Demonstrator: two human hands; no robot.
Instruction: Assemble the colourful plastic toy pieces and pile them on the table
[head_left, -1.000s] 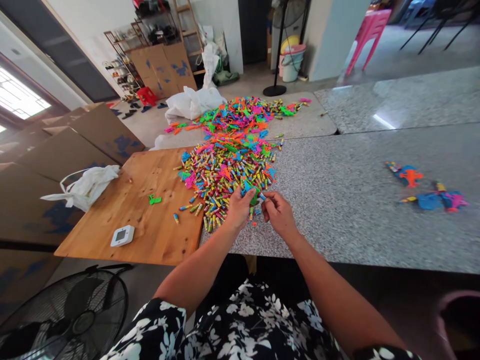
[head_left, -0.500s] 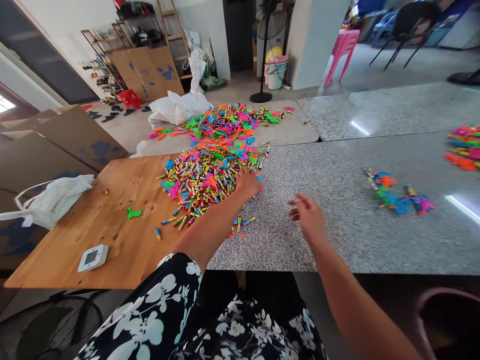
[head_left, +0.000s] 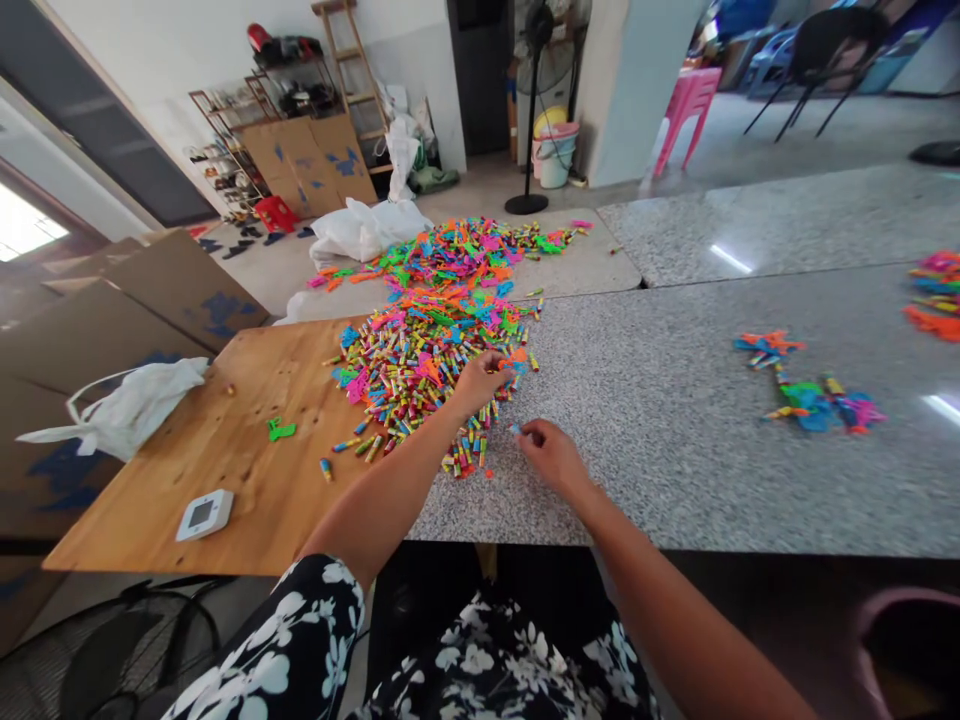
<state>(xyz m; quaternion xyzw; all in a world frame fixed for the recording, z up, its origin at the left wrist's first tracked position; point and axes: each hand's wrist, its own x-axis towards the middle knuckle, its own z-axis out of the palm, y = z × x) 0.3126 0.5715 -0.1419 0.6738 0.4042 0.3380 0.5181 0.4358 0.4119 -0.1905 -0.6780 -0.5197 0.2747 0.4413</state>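
A heap of small striped tubes mixed with bright plastic toy pieces lies before me, across the wooden board and the speckled stone top. At its right edge my left hand is closed, its fingertips pinching an orange plastic toy piece with some blue beside it. Over the stone, just right of the heap, my right hand is closed in a pinch. A small pale-blue piece shows at its fingertips; its kind is too small to tell.
Small clusters of coloured pieces lie on the stone at right, with another bright pile at the far right edge. On the wooden board are a green gun-shaped toy, a white device with a screen and a white plastic bag.
My left hand has drawn back slightly from the heap and now pinches an orange piece. My right hand has moved left toward the heap and closed on something small and pale blue.
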